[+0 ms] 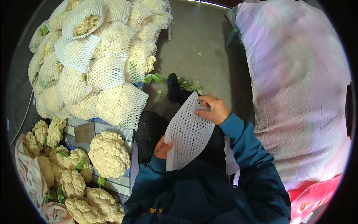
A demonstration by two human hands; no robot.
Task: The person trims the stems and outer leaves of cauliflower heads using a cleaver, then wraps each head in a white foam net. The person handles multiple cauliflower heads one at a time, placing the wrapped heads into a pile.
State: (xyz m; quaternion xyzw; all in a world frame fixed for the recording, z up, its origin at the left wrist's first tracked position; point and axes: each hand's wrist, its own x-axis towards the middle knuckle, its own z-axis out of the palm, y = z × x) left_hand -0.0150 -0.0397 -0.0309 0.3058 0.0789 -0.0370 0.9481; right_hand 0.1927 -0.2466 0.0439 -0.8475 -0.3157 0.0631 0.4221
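A white foam net sleeve (pixel 188 134) lies flattened between my hands above my lap. My left hand (pixel 162 148) grips its lower left edge, thumb on top. My right hand (pixel 213 109) pinches its upper right edge near the pointed top corner. No cauliflower can be made out inside the net. Left of my legs, a bare cauliflower head (pixel 110 154) rests on a grey striped surface (pixel 124 182), with a square metal blade (pixel 84 132) beside it. Beyond them, net-wrapped cauliflowers (pixel 119 105) are piled on a table.
Several unwrapped cauliflowers (pixel 73 183) fill a cloth-edged container at the lower left. A pink and purple cloth (pixel 296 84) covers a long raised surface to the right. Leaf scraps (pixel 190 84) lie on the concrete floor (pixel 195 42) near my shoe (pixel 173 87).
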